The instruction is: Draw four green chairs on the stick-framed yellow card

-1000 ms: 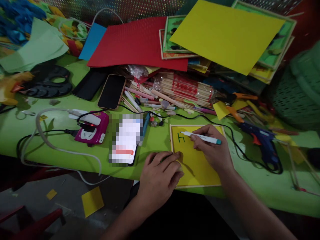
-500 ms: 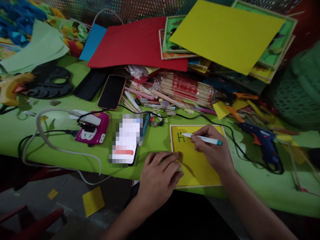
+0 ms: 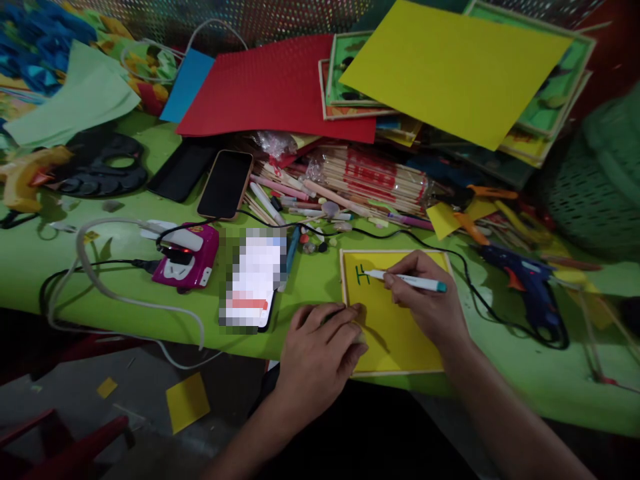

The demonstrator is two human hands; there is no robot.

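A white marker with a teal end (image 3: 420, 283) is pinched in my right hand (image 3: 430, 300), its tip touching the yellow sheet (image 3: 400, 340). This sheet lies flat within a thin pale wooden frame (image 3: 344, 279). Near its upper left, green strokes (image 3: 362, 275) form a shape like an H. My left hand (image 3: 323, 343) rests over the frame's left side with its fingers curled in. Whatever those fingers may enclose is mostly hidden; a small pale bit shows by the fingertips. A lit phone (image 3: 255, 280), its screen blurred out, lies left of that hand.
Behind the frame a black cord (image 3: 385, 233) runs to a blue glue gun (image 3: 535, 287) on the right. A magenta power socket (image 3: 197, 260) sits left. Sticks in plastic wrap (image 3: 375, 175), red paper (image 3: 270, 87) and a yellow sheet (image 3: 455, 67) pile up at the back.
The marker tip has shifted slightly down along the strokes, and the crossbar looks more joined. My left hand stays where it was.
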